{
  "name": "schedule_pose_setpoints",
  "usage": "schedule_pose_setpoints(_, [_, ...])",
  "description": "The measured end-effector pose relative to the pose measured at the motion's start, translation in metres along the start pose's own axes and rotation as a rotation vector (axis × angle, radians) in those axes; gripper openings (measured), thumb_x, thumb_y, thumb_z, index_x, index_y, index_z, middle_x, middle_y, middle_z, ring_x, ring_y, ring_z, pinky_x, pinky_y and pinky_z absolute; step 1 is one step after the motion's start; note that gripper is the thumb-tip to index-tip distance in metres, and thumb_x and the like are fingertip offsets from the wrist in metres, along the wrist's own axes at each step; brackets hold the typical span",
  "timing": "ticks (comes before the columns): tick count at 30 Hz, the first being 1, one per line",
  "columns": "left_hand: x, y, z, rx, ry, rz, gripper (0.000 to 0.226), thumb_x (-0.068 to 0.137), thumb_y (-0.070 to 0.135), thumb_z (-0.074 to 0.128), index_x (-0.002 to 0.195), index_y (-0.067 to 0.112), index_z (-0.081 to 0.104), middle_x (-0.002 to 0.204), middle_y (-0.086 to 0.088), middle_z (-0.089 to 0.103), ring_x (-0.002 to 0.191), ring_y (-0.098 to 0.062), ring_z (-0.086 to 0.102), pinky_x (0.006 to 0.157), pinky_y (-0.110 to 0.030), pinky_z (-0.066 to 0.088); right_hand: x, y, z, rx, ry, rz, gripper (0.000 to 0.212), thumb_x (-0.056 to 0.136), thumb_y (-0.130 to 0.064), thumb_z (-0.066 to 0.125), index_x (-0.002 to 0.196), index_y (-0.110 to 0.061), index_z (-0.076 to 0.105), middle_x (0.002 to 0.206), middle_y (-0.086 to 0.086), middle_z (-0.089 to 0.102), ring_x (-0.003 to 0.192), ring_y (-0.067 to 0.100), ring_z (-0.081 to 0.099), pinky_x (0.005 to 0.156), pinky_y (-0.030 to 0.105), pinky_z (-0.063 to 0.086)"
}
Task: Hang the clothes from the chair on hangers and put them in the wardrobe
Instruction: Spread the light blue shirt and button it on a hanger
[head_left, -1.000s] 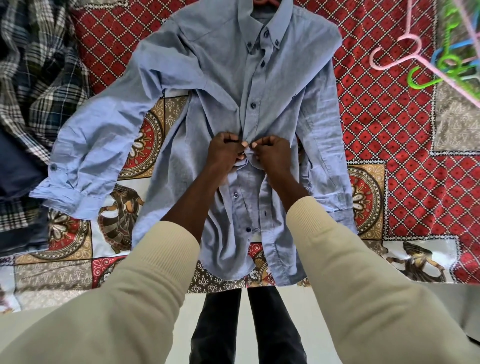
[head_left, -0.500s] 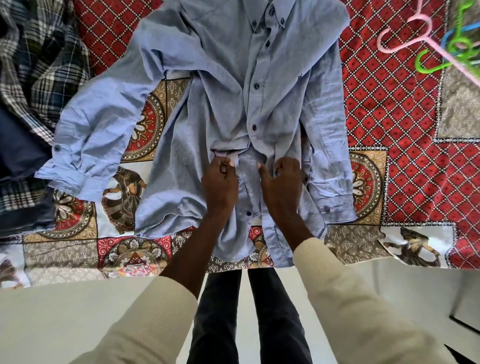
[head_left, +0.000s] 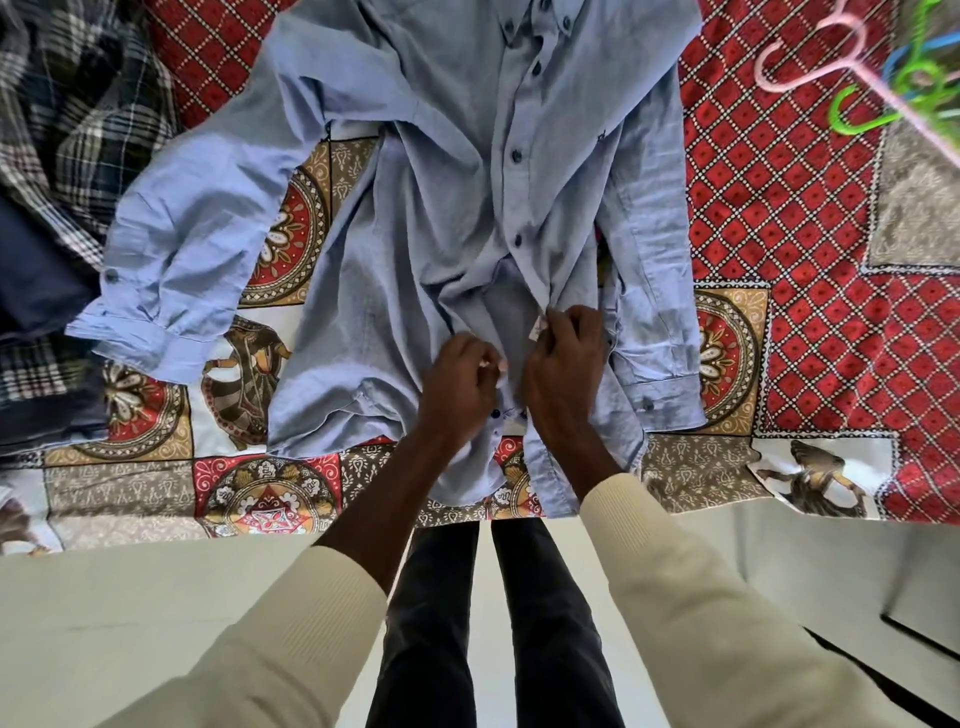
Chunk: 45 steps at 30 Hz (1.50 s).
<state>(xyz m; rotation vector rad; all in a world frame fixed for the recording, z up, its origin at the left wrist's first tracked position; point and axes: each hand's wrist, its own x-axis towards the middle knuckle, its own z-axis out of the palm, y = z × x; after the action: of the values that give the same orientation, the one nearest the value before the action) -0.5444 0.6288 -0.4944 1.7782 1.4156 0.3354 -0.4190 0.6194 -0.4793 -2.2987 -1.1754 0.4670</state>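
A light blue button-up shirt (head_left: 457, 171) lies spread face up on the patterned bedspread (head_left: 810, 218), collar away from me and sleeves out to both sides. Its upper buttons are fastened; the lower front is parted. My left hand (head_left: 460, 387) pinches the left edge of the placket low on the shirt. My right hand (head_left: 563, 358) pinches the right edge of the placket just beside it. The hanger inside the shirt is hidden by the collar and the frame's top edge.
Pink, green and blue plastic hangers (head_left: 862, 73) lie at the top right of the bed. A plaid shirt (head_left: 78, 104) and a dark navy garment (head_left: 36, 270) are piled at the left. The bed's front edge (head_left: 156, 545) runs below the shirt, with pale floor and my legs beneath.
Both hands have moved down the shirt front from the middle buttons to the lower placket. The view has shifted back a little, showing more floor.
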Motion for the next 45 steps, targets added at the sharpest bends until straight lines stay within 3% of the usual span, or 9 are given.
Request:
schedule_pose_setpoints(3, [-0.019,-0.003,0.002,0.122,-0.249,0.15,0.008,0.086,0.008,0.06,0.087,0.01,0.068,0.092,-0.007,0.06,0.083,-0.023,0.059,0.073,-0.031,0.046,-0.006,0.007,-0.005,0.009,-0.092,-0.052,0.026,0.087,-0.009,0.049,0.106,-0.006,0.067,0.102,0.013,0.066,0.092,0.033,0.059,0.081,0.041,0.045])
schedule_pose_setpoints(8, [-0.015,-0.007,-0.01,0.016,-0.407,0.015,0.007,0.081,0.009,0.065,0.08,0.015,0.068,0.08,0.003,0.058,0.073,-0.016,0.058,0.071,-0.036,0.052,-0.008,0.014,-0.004,0.039,-0.211,-0.043,0.019,0.081,-0.015,0.053,0.092,-0.012,0.069,0.097,0.008,0.064,0.091,0.03,0.061,0.083,0.043,0.044])
schedule_pose_setpoints(12, [-0.001,0.003,-0.018,-0.114,-0.132,-0.102,0.013,0.088,0.022,0.064,0.082,0.011,0.064,0.077,0.003,0.062,0.064,-0.01,0.06,0.061,-0.027,0.051,-0.001,0.018,-0.003,0.137,-0.22,0.008,0.016,0.081,-0.011,0.05,0.088,-0.011,0.064,0.092,0.008,0.065,0.09,0.031,0.061,0.08,0.051,0.048])
schedule_pose_setpoints(14, [0.009,0.009,-0.019,-0.132,0.032,-0.106,0.01,0.088,0.02,0.066,0.088,0.01,0.067,0.079,0.001,0.066,0.069,-0.014,0.061,0.065,-0.026,0.05,0.0,0.021,-0.003,0.206,-0.226,0.043,0.017,0.081,-0.001,0.054,0.091,-0.007,0.066,0.09,0.01,0.066,0.085,0.029,0.061,0.077,0.043,0.049])
schedule_pose_setpoints(21, [0.032,0.026,-0.004,-0.115,-0.04,-0.293,0.015,0.09,0.018,0.064,0.1,0.014,0.076,0.095,-0.006,0.075,0.087,-0.021,0.068,0.079,-0.03,0.054,0.007,0.03,-0.004,0.311,-0.362,0.183,0.008,0.086,-0.007,0.065,0.093,-0.008,0.069,0.087,0.004,0.068,0.082,0.019,0.06,0.067,0.01,0.038])
schedule_pose_setpoints(28, [0.03,0.038,0.009,-0.106,0.071,-0.387,0.017,0.09,0.025,0.066,0.092,0.012,0.076,0.082,-0.005,0.073,0.07,-0.016,0.063,0.061,-0.025,0.044,0.013,0.031,0.003,0.356,-0.422,0.302,0.011,0.089,-0.004,0.059,0.093,-0.009,0.068,0.087,0.005,0.068,0.079,0.019,0.062,0.067,0.023,0.046])
schedule_pose_setpoints(35, [0.041,0.042,0.015,-0.11,0.086,-0.504,0.01,0.084,0.02,0.069,0.087,0.014,0.077,0.082,-0.005,0.074,0.075,-0.021,0.068,0.068,-0.031,0.053,0.017,0.023,-0.001,0.482,-0.475,0.468,0.017,0.093,-0.003,0.055,0.081,-0.014,0.062,0.065,-0.006,0.056,0.053,0.003,0.048,0.05,0.018,0.04])
schedule_pose_setpoints(40, [0.038,0.035,0.015,-0.491,0.065,-0.622,0.003,0.083,0.008,0.071,0.081,0.011,0.073,0.07,0.001,0.07,0.059,-0.006,0.063,0.06,-0.024,0.05,0.015,0.017,0.004,0.499,-0.421,0.539,0.018,0.087,-0.007,0.059,0.078,-0.021,0.066,0.08,0.005,0.07,0.076,0.023,0.066,0.075,0.043,0.056])
schedule_pose_setpoints(45, [0.034,0.036,0.011,-0.537,0.055,-0.61,0.007,0.087,0.011,0.068,0.083,0.015,0.071,0.073,0.005,0.07,0.063,0.001,0.064,0.061,-0.016,0.051,0.012,0.012,0.004,0.509,-0.401,0.587,0.017,0.088,-0.011,0.059,0.078,-0.022,0.067,0.081,0.004,0.071,0.076,0.019,0.066,0.078,0.048,0.058])
